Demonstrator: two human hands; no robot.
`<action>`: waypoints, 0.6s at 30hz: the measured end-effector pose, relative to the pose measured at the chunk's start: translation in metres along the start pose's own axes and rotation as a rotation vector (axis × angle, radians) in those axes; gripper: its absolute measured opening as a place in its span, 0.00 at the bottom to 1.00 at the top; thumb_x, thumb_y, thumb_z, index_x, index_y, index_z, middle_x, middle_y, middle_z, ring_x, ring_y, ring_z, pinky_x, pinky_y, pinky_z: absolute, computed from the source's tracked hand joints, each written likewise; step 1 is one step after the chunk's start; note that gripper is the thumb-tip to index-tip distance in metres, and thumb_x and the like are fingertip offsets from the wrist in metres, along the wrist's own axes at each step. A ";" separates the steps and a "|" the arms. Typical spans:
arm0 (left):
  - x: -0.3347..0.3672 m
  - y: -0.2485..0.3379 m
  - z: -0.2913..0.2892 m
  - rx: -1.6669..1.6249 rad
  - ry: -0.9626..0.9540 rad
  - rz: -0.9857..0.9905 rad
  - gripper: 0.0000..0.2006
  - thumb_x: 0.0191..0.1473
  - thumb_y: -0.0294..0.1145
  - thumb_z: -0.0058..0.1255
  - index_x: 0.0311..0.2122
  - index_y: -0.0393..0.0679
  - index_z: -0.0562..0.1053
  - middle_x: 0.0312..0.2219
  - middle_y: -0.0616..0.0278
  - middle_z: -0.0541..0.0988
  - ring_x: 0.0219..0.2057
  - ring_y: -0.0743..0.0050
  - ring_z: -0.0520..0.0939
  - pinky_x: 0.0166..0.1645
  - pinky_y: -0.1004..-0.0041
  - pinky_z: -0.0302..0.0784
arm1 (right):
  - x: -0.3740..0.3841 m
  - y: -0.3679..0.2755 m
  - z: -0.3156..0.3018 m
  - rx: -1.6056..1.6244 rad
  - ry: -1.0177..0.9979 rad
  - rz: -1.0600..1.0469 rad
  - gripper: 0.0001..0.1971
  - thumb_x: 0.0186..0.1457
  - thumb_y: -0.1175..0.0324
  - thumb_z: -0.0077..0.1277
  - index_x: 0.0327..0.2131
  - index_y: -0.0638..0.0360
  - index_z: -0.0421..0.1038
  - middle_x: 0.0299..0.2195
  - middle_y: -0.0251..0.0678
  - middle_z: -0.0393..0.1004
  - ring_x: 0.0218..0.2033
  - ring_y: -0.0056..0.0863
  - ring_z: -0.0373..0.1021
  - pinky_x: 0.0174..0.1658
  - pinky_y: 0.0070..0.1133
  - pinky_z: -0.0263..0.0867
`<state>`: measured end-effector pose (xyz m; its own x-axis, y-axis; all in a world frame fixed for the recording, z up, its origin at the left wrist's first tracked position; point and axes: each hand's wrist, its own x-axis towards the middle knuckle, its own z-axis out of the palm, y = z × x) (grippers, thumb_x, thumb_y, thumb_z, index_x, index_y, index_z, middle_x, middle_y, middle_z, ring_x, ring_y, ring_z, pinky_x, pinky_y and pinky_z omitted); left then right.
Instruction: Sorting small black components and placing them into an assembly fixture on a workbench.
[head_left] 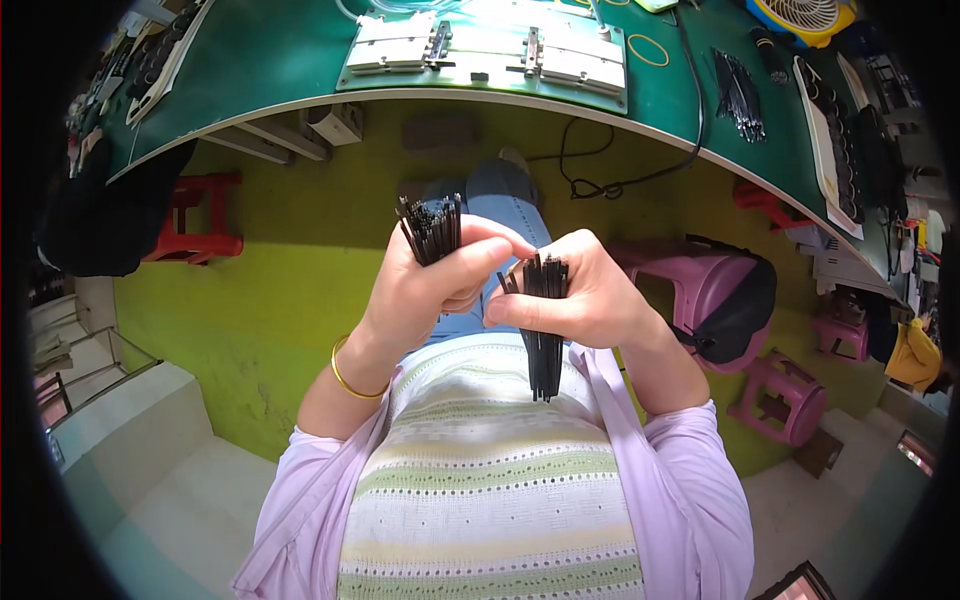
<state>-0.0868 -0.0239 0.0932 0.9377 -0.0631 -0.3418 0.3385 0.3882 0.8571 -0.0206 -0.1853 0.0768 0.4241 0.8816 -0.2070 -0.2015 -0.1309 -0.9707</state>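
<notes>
My left hand [432,270] is closed round a bundle of thin black rods [432,232], whose ends fan out above the fist. Close beside it, my right hand [575,295] grips a second bundle of thin black rods [545,340] between thumb and fingers, and their lengths hang down in front of my shirt. The left fingertips reach across to the top of the right bundle and nearly meet the right fingers. Whether they pinch a single rod there is too small to tell. Both hands are over my lap, apart from the bench.
Ahead curves a green-topped workbench [260,65] carrying a metal fixture [485,60]. On its right side lie more black rods [738,95], a yellow rubber band [648,50] and a fan [805,15]. A black cable [690,110] droops off the edge. Red [205,220] and pink stools [785,395] stand around.
</notes>
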 end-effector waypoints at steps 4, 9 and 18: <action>0.004 -0.002 0.004 0.120 0.035 0.071 0.06 0.43 0.22 0.45 0.28 0.31 0.71 0.10 0.74 0.64 0.11 0.94 0.58 0.15 0.87 0.49 | 0.003 0.004 0.004 0.119 0.070 -0.069 0.04 0.41 0.75 0.54 0.20 0.66 0.72 0.13 0.27 0.68 0.15 0.09 0.60 0.18 0.11 0.53; 0.006 -0.007 0.000 0.268 0.009 0.164 0.05 0.42 0.21 0.49 0.28 0.32 0.71 0.12 0.73 0.67 0.12 0.94 0.60 0.15 0.88 0.50 | 0.003 0.003 0.002 0.063 0.034 -0.049 0.09 0.43 0.69 0.54 0.18 0.65 0.71 0.11 0.23 0.63 0.15 0.07 0.54 0.17 0.13 0.49; 0.007 -0.005 0.005 0.142 0.111 0.076 0.04 0.43 0.22 0.49 0.27 0.34 0.70 0.10 0.74 0.66 0.11 0.94 0.61 0.15 0.87 0.50 | 0.003 -0.003 0.003 0.100 0.048 -0.028 0.04 0.42 0.74 0.53 0.21 0.65 0.73 0.13 0.27 0.68 0.16 0.08 0.59 0.19 0.11 0.54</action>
<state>-0.0814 -0.0307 0.0883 0.9491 0.0664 -0.3078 0.2823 0.2538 0.9252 -0.0215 -0.1809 0.0797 0.4723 0.8613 -0.1875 -0.2749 -0.0582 -0.9597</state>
